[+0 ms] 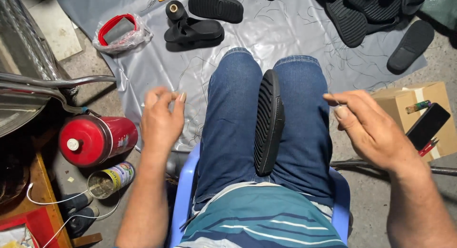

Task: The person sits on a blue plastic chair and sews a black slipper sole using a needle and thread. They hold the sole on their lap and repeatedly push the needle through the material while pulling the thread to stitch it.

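A black ribbed shoe sole (269,121) stands on its edge, clamped between my knees in blue jeans. My left hand (161,118) is raised left of my left thigh, fingers curled with thumb and fingertips pinched together; whether thread is in them I cannot tell. My right hand (369,126) is out to the right of my right thigh, thumb and forefinger pinched on something small and thin, likely a needle. Neither hand touches the sole.
A grey plastic sheet (157,67) on the floor carries a black thread spool (174,10), a black sandal (194,31), loose thread and several black soles (352,17). A red flask (97,139) and a tin can (110,179) lie left. A cardboard box (404,102) with a phone (427,126) sits right.
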